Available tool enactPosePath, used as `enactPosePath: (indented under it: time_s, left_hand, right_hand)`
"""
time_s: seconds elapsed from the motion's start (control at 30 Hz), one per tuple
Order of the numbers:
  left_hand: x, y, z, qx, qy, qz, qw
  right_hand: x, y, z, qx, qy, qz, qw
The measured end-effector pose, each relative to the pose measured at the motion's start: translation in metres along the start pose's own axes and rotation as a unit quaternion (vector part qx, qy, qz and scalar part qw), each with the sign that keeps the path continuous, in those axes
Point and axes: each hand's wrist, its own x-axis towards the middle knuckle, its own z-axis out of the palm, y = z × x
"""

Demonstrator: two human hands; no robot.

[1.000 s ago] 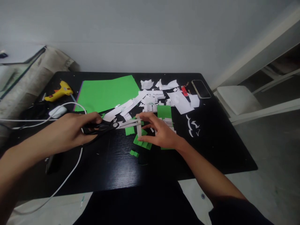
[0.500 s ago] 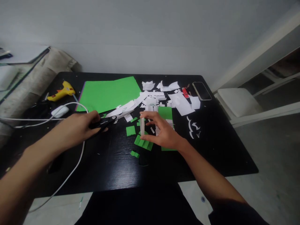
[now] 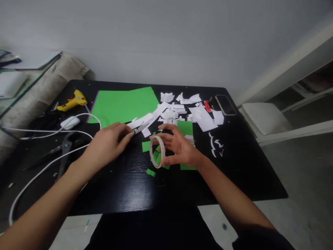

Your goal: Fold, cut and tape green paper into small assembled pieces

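My left hand (image 3: 111, 140) is closed over a pair of scissors (image 3: 140, 128); its blades stick out past the fingertips over white paper strips, and its handles are hidden under the hand. My right hand (image 3: 179, 146) grips a narrow roll of whitish tape (image 3: 162, 152) by its edge, with thumb below and fingers above. The ring's open side faces left and toward me. Below and behind the roll lie small folded green paper pieces (image 3: 151, 172). A green paper strip (image 3: 187, 166) lies partly under my right hand.
A large green sheet (image 3: 125, 104), white paper scraps (image 3: 201, 118), a red object (image 3: 207, 106) and a phone (image 3: 225, 105) lie toward the back. At left are a yellow glue gun (image 3: 74, 100), a white cable (image 3: 39, 177), a white charger (image 3: 70, 123) and a dark-handled tool (image 3: 65, 149).
My left hand has moved right with the scissors, nearer the paper strips. My right hand has turned the tape roll from edge-on so its ring opening shows. The view has shifted slightly.
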Motion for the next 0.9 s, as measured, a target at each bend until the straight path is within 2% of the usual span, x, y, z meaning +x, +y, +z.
enactPosePath:
  time_s: [0.1,0.17,0.33,0.47,0.57,0.63,0.7,0.8,0.9]
  left_hand:
    - [0.007,0.039,0.003,-0.221,-0.001,-0.004,0.975]
    - [0.011,0.053,0.010,-0.293,-0.009,-0.003,0.956]
    - [0.014,0.054,0.024,-0.329,-0.002,-0.016,0.944]
    - [0.012,0.053,0.013,-0.321,-0.021,-0.001,0.947]
    - [0.010,0.055,0.002,-0.331,-0.040,-0.011,0.943]
    - [0.010,0.055,0.001,-0.356,-0.021,-0.036,0.934]
    - [0.011,0.051,0.006,-0.394,0.028,-0.071,0.916]
    - [0.012,0.041,0.018,-0.454,0.091,-0.121,0.878]
    - [0.012,0.032,0.025,-0.486,0.104,-0.140,0.856]
  right_hand:
    - [0.001,0.005,0.002,0.006,-0.005,0.004,1.000]
    - [0.002,0.010,0.002,-0.002,-0.007,-0.001,1.000]
    - [0.001,0.011,0.003,-0.050,-0.003,-0.005,0.999]
    - [-0.004,-0.006,0.006,-0.184,0.040,-0.034,0.981]
    - [-0.003,-0.017,0.004,-0.312,0.097,-0.057,0.943]
    - [0.002,-0.019,0.001,-0.407,0.116,-0.068,0.904]
    - [0.009,-0.017,0.000,-0.512,0.094,-0.069,0.851]
    - [0.021,-0.007,0.008,-0.617,0.065,-0.012,0.784]
    - [0.034,0.003,0.024,-0.656,0.031,-0.025,0.754]
